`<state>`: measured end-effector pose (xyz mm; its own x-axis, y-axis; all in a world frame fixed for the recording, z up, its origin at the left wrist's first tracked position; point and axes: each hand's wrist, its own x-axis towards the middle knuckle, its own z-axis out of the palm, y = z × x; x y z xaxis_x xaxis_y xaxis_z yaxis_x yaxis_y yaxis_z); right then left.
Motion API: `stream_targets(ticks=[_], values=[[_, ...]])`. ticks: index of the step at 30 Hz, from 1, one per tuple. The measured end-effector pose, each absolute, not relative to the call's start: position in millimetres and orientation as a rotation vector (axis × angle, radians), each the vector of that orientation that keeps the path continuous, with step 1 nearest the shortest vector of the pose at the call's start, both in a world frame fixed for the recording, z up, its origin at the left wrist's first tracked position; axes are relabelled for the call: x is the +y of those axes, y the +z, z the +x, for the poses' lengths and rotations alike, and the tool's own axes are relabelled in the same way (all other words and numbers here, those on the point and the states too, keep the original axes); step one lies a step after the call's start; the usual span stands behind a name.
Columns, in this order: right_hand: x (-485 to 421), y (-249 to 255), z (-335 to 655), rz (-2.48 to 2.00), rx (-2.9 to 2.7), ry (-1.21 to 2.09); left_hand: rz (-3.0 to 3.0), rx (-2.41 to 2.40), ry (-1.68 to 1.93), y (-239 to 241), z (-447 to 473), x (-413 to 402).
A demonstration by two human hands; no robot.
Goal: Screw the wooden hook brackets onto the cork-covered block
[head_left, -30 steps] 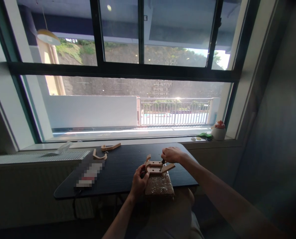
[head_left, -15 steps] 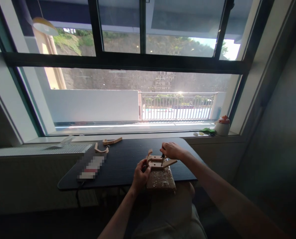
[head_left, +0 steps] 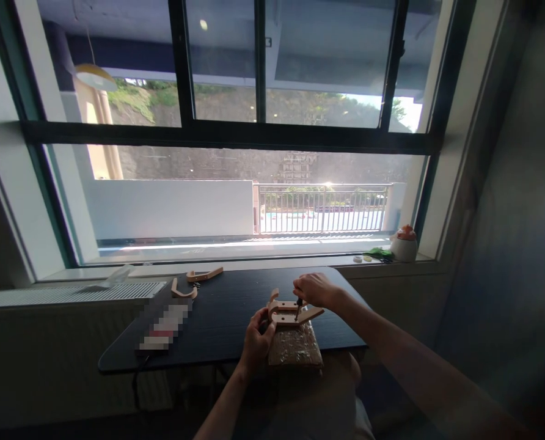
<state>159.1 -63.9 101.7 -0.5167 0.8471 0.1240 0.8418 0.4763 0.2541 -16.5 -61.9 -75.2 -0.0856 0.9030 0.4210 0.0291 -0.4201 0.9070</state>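
Note:
My left hand (head_left: 257, 340) is closed on the curved end of a pale wooden hook (head_left: 287, 319), steadying it from the left. The hook lies on a brown, shiny-wrapped slab (head_left: 295, 349) at the near edge of the dark table. A second hook (head_left: 287, 304) of the same kind sits just behind it. My right hand (head_left: 316, 289) grips a screwdriver (head_left: 298, 309) from above. Its shaft stands upright, with the tip at a hole in the near hook. Whether a screw is under the tip is too small to tell.
Two more wooden hooks, one behind (head_left: 205, 274) and one in front (head_left: 184, 293), lie on the table's far left beside small dark hardware. A blurred white box-like thing (head_left: 167, 330) is nearer me. A white jar (head_left: 404, 245) stands on the windowsill. My knee (head_left: 346, 373) is below the table edge.
The whole scene sits slightly lower in the picture, as my head has tilted up. Both hands, the screwdriver and the hooks keep about the same places relative to each other.

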Motion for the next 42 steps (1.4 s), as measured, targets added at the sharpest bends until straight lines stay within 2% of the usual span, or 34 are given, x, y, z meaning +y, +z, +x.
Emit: stream_targets(ticks=[17, 23, 27, 32, 42], values=[[-58, 105, 144, 1.748, 2.539, 0.299, 1.531, 1.100, 1.578, -72, -16, -66], [-64, 114, 154, 1.622, 2.616, 0.190, 1.505, 1.075, 1.584, -71, -17, -65], [-66, 108, 161, 1.536, 2.705, 0.254, 1.486, 1.068, 1.587, -71, -17, -65], [-61, 96, 170, 1.630, 2.651, 0.328, 1.483, 1.077, 1.589, -72, -17, -64], [-61, 96, 183, 1.818, 2.533, 0.211, 1.488, 1.058, 1.601, -73, -15, -65]])
